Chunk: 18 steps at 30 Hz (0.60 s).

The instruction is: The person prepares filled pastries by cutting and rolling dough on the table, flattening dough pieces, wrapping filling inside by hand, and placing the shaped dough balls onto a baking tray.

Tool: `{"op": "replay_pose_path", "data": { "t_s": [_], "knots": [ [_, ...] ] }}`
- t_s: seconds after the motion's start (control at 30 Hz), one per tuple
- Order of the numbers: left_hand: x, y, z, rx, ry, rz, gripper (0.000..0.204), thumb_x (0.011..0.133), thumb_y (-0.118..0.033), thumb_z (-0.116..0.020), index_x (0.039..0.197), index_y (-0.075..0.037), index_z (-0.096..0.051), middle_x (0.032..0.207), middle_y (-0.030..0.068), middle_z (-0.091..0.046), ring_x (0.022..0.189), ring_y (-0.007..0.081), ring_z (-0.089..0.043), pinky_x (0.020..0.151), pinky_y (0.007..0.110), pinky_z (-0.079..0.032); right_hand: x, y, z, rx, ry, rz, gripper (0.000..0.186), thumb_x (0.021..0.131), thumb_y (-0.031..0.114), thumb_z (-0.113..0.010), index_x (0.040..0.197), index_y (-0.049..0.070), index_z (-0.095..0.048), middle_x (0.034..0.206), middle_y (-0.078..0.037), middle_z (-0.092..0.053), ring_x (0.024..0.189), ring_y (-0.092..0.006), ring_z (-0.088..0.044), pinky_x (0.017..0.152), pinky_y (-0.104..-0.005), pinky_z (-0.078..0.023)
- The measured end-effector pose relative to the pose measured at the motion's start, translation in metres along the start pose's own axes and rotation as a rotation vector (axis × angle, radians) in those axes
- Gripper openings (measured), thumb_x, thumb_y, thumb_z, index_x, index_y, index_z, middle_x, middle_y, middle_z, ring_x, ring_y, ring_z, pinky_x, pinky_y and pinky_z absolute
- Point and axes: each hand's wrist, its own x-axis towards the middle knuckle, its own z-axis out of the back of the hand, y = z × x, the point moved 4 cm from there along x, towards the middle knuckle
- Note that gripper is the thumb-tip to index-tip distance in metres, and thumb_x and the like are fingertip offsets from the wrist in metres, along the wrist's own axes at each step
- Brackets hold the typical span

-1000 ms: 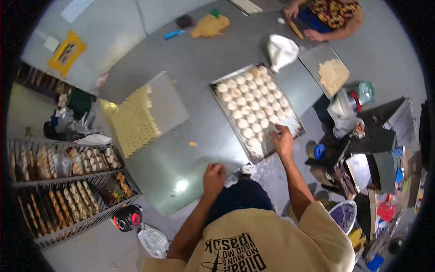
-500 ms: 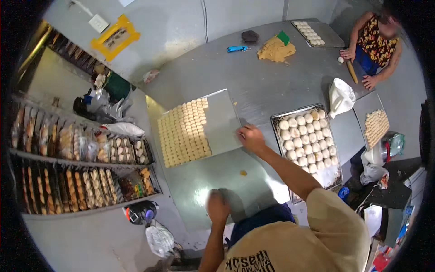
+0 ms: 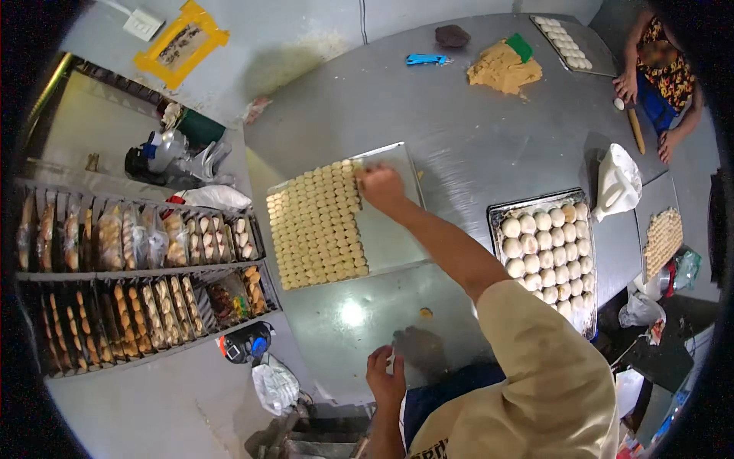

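Observation:
A metal sheet lies on the steel table, its left part covered in tight rows of small pale dough pieces. My right hand reaches across it, fingers bunched at the rows' upper right edge; what they hold is hidden. Low by the front edge, my left hand is loosely curled, thumb apart, holding nothing visible. To the right sits a dark-rimmed tray of round white dough balls. A small tan scrap lies on the steel below the sheet.
A rack of bread trays stands left. At the back are a dough lump, a blue tool and another tray. A co-worker at right has both hands by a rolling pin. A white bag lies nearby.
My right hand has moved from the dough-ball tray leftward onto the sheet of small pieces. My left hand sits lower in view. The view has swung.

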Motion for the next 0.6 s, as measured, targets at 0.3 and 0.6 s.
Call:
{"op": "replay_pose_path", "data": {
  "t_s": [0.3,0.6],
  "knots": [
    [0.1,-0.088,0.059,-0.911,0.227,0.415,0.04,0.112,-0.034,-0.068,0.134,-0.001,-0.072,0.114,0.0122,-0.078,0.101,0.0213,-0.074,0.084,0.038,-0.059,-0.109,0.105,0.21,0.988,0.115,-0.239,0.016,0.09,-0.003,-0.076,0.103,0.005,-0.076,0.108,-0.01,-0.078,0.097,-0.0233,-0.074,0.082,-0.0376,-0.061],
    [0.093,-0.054,0.005,-0.907,0.608,0.189,0.027,0.106,-0.019,-0.076,0.125,0.001,-0.077,0.103,0.004,-0.078,0.084,0.0102,-0.067,0.074,0.026,-0.053,-0.207,0.137,0.328,0.653,0.171,-0.32,0.029,0.086,-0.006,-0.069,0.108,0.007,-0.08,0.115,-0.011,-0.08,0.105,-0.0327,-0.073,0.087,-0.0425,-0.061]
  ]
}}
